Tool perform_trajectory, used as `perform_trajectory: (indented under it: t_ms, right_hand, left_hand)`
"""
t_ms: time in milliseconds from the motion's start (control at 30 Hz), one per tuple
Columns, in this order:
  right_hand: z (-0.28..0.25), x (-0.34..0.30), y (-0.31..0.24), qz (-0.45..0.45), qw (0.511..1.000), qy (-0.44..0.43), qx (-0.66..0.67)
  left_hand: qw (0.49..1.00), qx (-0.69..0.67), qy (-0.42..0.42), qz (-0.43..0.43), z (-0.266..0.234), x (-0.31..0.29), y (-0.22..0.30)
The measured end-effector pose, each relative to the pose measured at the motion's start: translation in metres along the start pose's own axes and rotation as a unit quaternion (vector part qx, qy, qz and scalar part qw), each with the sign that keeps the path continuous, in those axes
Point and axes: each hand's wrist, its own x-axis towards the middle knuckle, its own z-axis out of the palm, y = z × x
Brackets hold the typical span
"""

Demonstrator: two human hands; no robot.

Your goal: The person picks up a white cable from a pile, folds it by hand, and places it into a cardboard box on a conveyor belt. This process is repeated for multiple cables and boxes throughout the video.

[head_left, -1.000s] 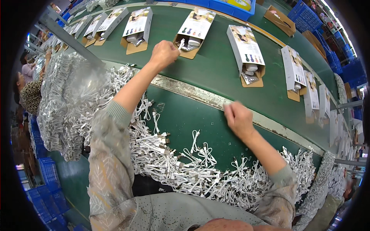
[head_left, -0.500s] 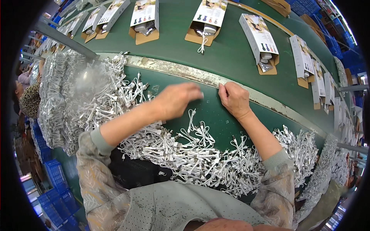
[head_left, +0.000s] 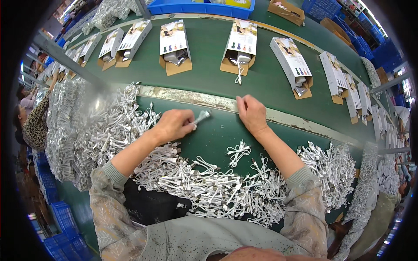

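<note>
The left hand (head_left: 174, 125) pinches a cable (head_left: 201, 118) at its 3 o'clock. The right hand (head_left: 253, 115) is curled closed, any contents hidden. The pile (head_left: 209, 187) lies at their 6 o'clock; at the right hand's 12, a box (head_left: 242, 40) has a second cable (head_left: 238, 75) trailing out.

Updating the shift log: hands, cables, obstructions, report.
Left hand holding white cable. Right hand curled by metal strip, contents unclear. Cable pile heaped nearer the body.
</note>
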Motion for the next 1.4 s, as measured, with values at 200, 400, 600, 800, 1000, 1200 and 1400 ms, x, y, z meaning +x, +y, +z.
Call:
perform_trajectory:
  t_ms: [200, 400, 600, 800, 1000, 1200, 1400]
  right_hand:
    - [0.011, 0.046, 0.026, 0.149, 0.988, 0.014, -0.024]
    - [0.018, 0.074, 0.067, 0.061, 0.992, 0.085, -0.072]
    - [0.000, 0.098, 0.097, 0.123, 0.981, 0.071, -0.136]
    - [-0.041, 0.072, 0.057, -0.005, 0.989, -0.043, -0.141]
    - [-0.099, 0.007, -0.018, -0.046, 0.908, -0.411, 0.064]
    - [-0.106, -0.029, -0.021, -0.012, 0.899, -0.437, 0.033]
    - [-0.102, -0.040, -0.024, 0.030, 0.946, -0.321, 0.035]
  left_hand:
    - [0.974, -0.178, 0.089, -0.107, -0.019, 0.022, -0.009]
    - [0.936, -0.291, 0.145, -0.135, -0.013, 0.059, -0.021]
    - [0.919, -0.323, 0.172, -0.148, 0.001, 0.127, -0.014]
    - [0.871, -0.408, 0.234, -0.139, 0.020, 0.195, -0.013]
    - [0.977, -0.172, 0.102, 0.074, 0.010, 0.110, 0.038]
    - [0.992, -0.026, -0.061, 0.110, 0.043, 0.018, 0.085]
    - [0.991, 0.080, -0.027, 0.108, 0.067, -0.002, 0.086]
